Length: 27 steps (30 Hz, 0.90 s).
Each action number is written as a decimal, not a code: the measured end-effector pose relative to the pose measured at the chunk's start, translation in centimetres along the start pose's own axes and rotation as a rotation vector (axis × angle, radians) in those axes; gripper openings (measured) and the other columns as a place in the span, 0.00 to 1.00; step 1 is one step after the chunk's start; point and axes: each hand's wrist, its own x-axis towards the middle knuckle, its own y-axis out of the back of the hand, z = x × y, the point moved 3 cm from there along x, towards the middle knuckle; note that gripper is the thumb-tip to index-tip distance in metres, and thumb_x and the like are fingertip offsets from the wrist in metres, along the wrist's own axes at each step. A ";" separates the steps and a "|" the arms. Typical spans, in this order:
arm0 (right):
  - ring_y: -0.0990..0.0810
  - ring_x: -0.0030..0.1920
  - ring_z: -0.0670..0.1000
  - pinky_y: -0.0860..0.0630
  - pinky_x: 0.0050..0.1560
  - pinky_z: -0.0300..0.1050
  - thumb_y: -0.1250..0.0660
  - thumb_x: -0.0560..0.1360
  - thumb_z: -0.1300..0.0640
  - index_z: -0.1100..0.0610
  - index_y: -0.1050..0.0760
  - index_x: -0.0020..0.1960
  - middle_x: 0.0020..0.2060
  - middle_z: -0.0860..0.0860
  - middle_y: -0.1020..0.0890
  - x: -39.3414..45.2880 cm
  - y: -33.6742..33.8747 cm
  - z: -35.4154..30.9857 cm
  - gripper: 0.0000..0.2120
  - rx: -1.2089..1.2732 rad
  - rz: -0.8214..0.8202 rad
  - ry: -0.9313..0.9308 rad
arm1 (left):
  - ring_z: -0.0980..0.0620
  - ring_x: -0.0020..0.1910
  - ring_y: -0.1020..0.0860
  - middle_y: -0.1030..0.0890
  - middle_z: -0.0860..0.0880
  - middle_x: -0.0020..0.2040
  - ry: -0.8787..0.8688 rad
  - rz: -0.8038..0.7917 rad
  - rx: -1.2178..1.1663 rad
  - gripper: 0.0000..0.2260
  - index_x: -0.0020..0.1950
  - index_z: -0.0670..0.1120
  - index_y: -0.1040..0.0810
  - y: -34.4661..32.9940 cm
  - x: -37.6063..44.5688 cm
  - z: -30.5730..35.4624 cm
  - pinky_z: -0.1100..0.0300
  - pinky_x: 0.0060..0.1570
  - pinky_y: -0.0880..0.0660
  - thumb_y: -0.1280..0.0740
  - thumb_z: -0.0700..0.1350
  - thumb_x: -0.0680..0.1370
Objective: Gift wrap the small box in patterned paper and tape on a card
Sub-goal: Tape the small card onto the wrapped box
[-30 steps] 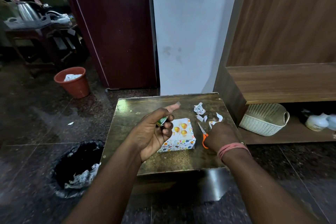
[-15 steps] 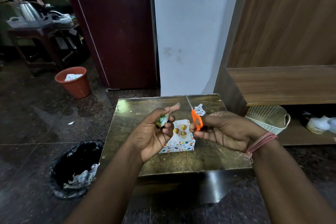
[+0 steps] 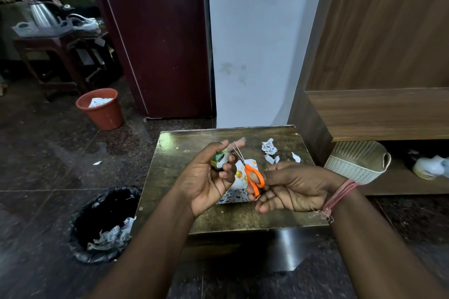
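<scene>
1. Left hand (image 3: pixel 206 177): palm up above the desk (image 3: pixel 175 177), fingers curled round a small tape roll (image 3: pixel 218 160); a short strip of tape (image 3: pixel 237 143) is drawn out from the roll and runs to the raised fingertip.
2. Right hand (image 3: pixel 291 187): fingers curled through and round the orange handles of the scissors (image 3: pixel 252 177); the blades point up and left, their tips at the tape strip. Whether the blades have closed on the strip cannot be told.
3. Tape, handling (judged): very light, limp and sticky on one face; it would curl and cling to itself if slack. Best held taut between roll and fingertip, touched only at its free end, and cut close to the roll.
4. Box (image 3: pixel 239 184): wrapped in patterned paper, lying on the desk under and between the two hands, largely hidden by them. Judged light and stiff; the paper could crease or tear at corners, so grip by opposite flat sides.
5. Paper scraps (image 3: pixel 269 147): on the desk beyond the box, apart from it.
6. Card: none can be made out.
</scene>
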 end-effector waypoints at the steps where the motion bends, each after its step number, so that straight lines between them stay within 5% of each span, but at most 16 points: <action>1: 0.16 0.43 0.56 0.16 0.44 0.45 0.17 0.66 0.50 0.67 0.20 0.51 0.46 0.61 0.19 0.1 0.0 0.0 0.25 0.001 0.002 0.000 | 0.60 0.33 0.32 0.27 0.49 0.40 -0.001 0.000 -0.001 0.20 0.66 0.38 0.19 0.0 0.0 0.0 0.70 0.27 0.30 0.30 0.46 0.78; 9: 0.16 0.41 0.55 0.17 0.42 0.44 0.17 0.66 0.51 0.67 0.21 0.51 0.45 0.61 0.19 0.5 0.0 -0.3 0.25 0.017 0.014 0.055 | 0.60 0.32 0.32 0.28 0.49 0.40 0.012 -0.019 0.024 0.20 0.67 0.38 0.19 0.0 0.0 0.0 0.70 0.26 0.31 0.31 0.46 0.78; 15: 0.17 0.36 0.51 0.18 0.36 0.39 0.32 0.76 0.60 0.64 0.18 0.45 0.41 0.59 0.21 0.4 0.2 -0.6 0.08 0.018 0.094 0.098 | 0.60 0.32 0.32 0.27 0.49 0.40 0.022 -0.025 0.036 0.20 0.68 0.38 0.20 -0.1 0.0 -0.1 0.70 0.26 0.31 0.32 0.45 0.78; 21: 0.17 0.43 0.54 0.17 0.44 0.43 0.30 0.76 0.58 0.66 0.20 0.50 0.45 0.60 0.20 -1.3 1.1 -1.0 0.10 -0.037 0.031 0.110 | 0.59 0.34 0.31 0.26 0.49 0.42 -0.009 -0.034 0.055 0.21 0.69 0.38 0.21 0.4 0.1 0.1 0.68 0.28 0.29 0.29 0.45 0.78; 24: 0.18 0.40 0.53 0.18 0.39 0.42 0.30 0.76 0.60 0.67 0.21 0.50 0.43 0.60 0.19 -1.8 2.5 -0.8 0.09 -0.109 0.184 0.111 | 0.57 0.37 0.29 0.24 0.49 0.45 -0.059 -0.010 0.103 0.19 0.70 0.39 0.21 0.3 0.1 0.2 0.67 0.32 0.27 0.32 0.44 0.80; 27: 0.20 0.35 0.54 0.21 0.37 0.45 0.30 0.78 0.62 0.65 0.21 0.46 0.40 0.61 0.18 -1.6 4.9 0.2 0.06 -0.313 0.515 0.004 | 0.57 0.38 0.26 0.22 0.47 0.47 -0.097 0.002 0.081 0.18 0.68 0.38 0.20 0.2 0.1 0.3 0.68 0.34 0.25 0.33 0.42 0.80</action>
